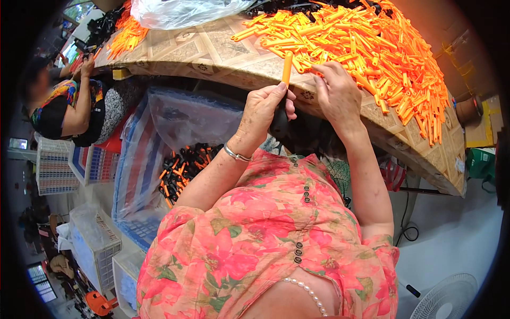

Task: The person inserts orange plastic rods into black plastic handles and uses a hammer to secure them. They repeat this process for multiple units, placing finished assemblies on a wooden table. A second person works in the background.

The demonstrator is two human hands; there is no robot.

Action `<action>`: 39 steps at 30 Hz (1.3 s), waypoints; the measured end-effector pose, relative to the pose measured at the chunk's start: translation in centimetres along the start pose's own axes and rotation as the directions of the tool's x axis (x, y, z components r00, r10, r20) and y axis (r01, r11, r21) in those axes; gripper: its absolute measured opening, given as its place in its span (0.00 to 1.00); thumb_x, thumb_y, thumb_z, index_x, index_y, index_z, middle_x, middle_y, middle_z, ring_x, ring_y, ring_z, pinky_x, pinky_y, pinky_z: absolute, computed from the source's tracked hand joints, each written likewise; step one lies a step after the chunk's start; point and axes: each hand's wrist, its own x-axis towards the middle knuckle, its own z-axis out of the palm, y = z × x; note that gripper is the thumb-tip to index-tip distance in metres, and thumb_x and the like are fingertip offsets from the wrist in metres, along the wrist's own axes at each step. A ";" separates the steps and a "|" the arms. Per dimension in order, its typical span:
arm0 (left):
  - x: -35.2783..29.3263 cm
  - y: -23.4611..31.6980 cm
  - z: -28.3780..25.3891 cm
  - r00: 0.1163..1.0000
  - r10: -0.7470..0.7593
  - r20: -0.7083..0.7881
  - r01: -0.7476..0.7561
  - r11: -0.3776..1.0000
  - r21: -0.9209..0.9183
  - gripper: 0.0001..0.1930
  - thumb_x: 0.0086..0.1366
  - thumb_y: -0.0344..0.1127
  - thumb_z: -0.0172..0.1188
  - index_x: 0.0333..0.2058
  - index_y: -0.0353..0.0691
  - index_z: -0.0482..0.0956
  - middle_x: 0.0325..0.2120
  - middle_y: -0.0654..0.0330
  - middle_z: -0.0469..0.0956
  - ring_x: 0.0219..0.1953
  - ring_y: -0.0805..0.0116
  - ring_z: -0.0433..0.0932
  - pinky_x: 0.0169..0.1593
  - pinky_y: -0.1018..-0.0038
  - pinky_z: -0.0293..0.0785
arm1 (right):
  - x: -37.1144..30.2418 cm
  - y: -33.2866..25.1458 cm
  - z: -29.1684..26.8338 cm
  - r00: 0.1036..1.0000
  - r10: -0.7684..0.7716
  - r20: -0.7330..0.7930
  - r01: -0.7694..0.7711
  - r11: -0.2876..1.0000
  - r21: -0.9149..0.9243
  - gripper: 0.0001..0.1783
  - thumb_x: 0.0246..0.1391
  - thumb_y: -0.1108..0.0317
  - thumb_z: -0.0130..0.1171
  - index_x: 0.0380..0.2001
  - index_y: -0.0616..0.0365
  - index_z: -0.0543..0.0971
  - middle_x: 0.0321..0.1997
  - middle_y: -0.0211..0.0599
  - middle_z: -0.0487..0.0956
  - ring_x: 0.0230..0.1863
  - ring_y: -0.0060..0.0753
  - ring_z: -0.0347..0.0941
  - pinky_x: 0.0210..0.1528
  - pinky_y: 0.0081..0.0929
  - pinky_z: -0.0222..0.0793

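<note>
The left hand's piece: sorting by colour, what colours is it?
Orange stick on a black base, head view.

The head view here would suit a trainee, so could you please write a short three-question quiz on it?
1. True or false: the left hand holds a black part with an orange stick standing out of its top.
2. Where is the right hand? A) in the bag B) at the orange pile's edge C) on the fan
3. What lies in the clear bag below the table?

Key: 1 true. 2 B. 3 Black and orange pieces.
</note>
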 end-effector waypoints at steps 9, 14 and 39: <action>1.0 1.1 -2.4 0.997 0.026 -0.066 -0.020 0.995 0.094 0.17 0.72 0.44 0.54 0.35 0.33 0.79 0.21 0.62 0.78 0.21 0.74 0.77 0.29 0.79 0.77 | 0.5 4.7 0.6 0.988 0.119 0.093 -0.103 0.981 -0.166 0.09 0.54 0.61 0.61 0.37 0.50 0.81 0.40 0.33 0.77 0.38 0.42 0.78 0.38 0.38 0.75; 4.8 2.7 -6.0 0.932 0.356 -0.062 -0.226 0.708 0.669 0.17 0.70 0.42 0.56 0.28 0.33 0.82 0.18 0.65 0.78 0.20 0.79 0.75 0.25 0.81 0.71 | -0.1 5.0 -0.8 0.988 0.144 0.050 -0.136 0.982 -0.134 0.07 0.56 0.66 0.60 0.37 0.54 0.81 0.38 0.38 0.78 0.40 0.44 0.77 0.40 0.37 0.73; 0.2 5.9 -18.6 0.730 0.492 -0.475 -0.478 0.864 0.161 0.18 0.73 0.44 0.51 0.39 0.33 0.80 0.51 0.50 0.75 0.47 0.66 0.78 0.46 0.69 0.80 | 8.8 -11.2 8.4 0.911 -0.393 0.121 0.367 0.910 0.192 0.21 0.49 0.66 0.65 0.49 0.51 0.78 0.48 0.37 0.77 0.50 0.42 0.74 0.52 0.38 0.70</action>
